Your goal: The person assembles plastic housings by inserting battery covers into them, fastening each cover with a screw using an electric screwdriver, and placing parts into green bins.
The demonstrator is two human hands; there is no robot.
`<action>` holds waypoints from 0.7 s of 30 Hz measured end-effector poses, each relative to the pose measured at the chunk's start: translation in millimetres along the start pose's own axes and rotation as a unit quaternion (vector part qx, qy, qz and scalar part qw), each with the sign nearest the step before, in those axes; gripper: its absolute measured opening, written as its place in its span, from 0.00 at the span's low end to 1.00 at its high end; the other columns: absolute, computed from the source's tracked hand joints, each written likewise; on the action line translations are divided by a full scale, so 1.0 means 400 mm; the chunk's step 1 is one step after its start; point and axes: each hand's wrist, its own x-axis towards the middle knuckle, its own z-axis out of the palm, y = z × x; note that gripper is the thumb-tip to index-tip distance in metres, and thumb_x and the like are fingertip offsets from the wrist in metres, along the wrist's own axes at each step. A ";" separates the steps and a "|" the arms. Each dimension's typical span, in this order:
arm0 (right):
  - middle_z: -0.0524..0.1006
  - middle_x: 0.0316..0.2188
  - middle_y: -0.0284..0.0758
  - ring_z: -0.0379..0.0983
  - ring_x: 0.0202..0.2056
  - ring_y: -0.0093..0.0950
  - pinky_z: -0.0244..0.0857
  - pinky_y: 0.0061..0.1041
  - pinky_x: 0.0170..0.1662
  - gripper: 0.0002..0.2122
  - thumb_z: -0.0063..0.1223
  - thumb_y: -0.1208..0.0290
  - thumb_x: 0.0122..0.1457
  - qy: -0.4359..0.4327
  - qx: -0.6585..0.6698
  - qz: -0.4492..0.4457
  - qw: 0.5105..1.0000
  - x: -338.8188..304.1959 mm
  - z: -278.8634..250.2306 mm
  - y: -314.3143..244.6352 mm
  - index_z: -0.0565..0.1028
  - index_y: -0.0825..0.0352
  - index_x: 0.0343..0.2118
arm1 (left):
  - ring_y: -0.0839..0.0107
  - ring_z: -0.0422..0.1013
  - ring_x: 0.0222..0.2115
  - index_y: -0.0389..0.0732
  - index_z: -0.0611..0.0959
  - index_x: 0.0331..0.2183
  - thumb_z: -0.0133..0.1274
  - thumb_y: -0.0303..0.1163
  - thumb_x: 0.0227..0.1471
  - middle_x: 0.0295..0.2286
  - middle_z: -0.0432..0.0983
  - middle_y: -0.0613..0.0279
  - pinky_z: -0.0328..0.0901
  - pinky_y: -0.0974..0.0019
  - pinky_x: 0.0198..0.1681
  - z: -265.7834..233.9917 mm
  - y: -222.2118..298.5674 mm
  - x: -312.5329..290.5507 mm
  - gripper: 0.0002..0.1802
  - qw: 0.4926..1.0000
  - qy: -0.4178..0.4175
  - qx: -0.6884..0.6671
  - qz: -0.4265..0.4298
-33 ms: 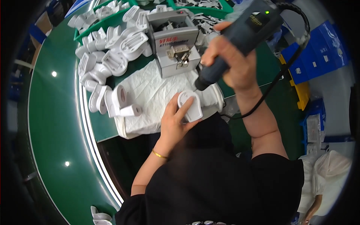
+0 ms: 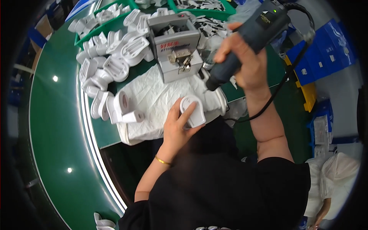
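My left hand (image 2: 179, 120) is closed round a white plastic housing (image 2: 196, 115) with a rounded end, its fingertips on the upper face. The housing is held over the near edge of a white cloth-like pad (image 2: 153, 92). My right hand (image 2: 248, 63) grips a black electric screwdriver (image 2: 264, 27), tilted with its tip down and to the left. That tip hangs just beyond the housing and to its right, apart from it. Beyond the pad stands a grey screw feeder (image 2: 174, 46) with a metal fitting on its front.
Several white plastic parts (image 2: 117, 68) are heaped left of the feeder. Green trays (image 2: 132, 4) at the back hold more parts and small black and white pieces. The screwdriver's black cable (image 2: 293, 67) loops down past my right forearm. Blue bins (image 2: 322, 57) stand at the right.
The screwdriver in my right hand has shifted slightly right, its tip farther from the housing. My left hand keeps its grip with hardly any movement.
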 end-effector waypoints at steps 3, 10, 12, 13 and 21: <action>0.74 0.26 0.34 0.73 0.24 0.24 0.70 0.27 0.27 0.18 0.60 0.58 0.60 0.177 -0.108 0.116 0.971 0.057 -0.195 0.006 0.70 0.67 0.43 | 0.42 0.62 0.55 0.48 0.79 0.51 0.73 0.33 0.32 0.55 0.63 0.44 0.62 0.49 0.56 -0.002 0.009 0.011 0.39 0.999 0.002 0.045 0.020; 0.70 0.53 0.55 0.69 0.53 0.51 0.66 0.42 0.54 0.35 0.61 0.56 0.53 0.120 -0.639 0.299 0.698 0.038 -0.682 0.289 0.60 0.68 0.60 | 0.40 0.55 0.60 0.54 0.83 0.43 0.63 0.30 0.42 0.58 0.63 0.53 0.59 0.47 0.60 -0.060 0.035 0.066 0.21 0.968 -0.149 0.130 0.151; 0.69 0.53 0.52 0.68 0.54 0.50 0.65 0.44 0.55 0.35 0.60 0.57 0.55 0.075 -0.674 0.382 0.627 0.048 -0.618 0.287 0.59 0.63 0.62 | 0.40 0.55 0.61 0.52 0.82 0.42 0.59 0.28 0.46 0.59 0.63 0.54 0.60 0.51 0.60 -0.106 0.049 0.084 0.17 0.958 -0.228 0.119 0.127; 0.68 0.55 0.48 0.67 0.55 0.49 0.65 0.44 0.54 0.34 0.59 0.57 0.56 0.073 -0.693 0.380 0.608 0.040 -0.614 0.294 0.59 0.60 0.63 | 0.40 0.55 0.61 0.52 0.82 0.42 0.59 0.28 0.46 0.59 0.63 0.54 0.60 0.51 0.60 -0.131 0.055 0.100 0.17 0.959 -0.220 0.129 0.126; 0.68 0.55 0.42 0.68 0.52 0.45 0.64 0.41 0.53 0.29 0.57 0.59 0.59 0.047 -0.768 0.253 0.586 0.068 -0.524 0.306 0.63 0.59 0.62 | 0.52 0.71 0.50 0.46 0.77 0.39 0.58 0.27 0.45 0.57 0.67 0.55 0.71 0.58 0.46 -0.263 0.069 0.139 0.15 0.935 -0.239 0.234 0.121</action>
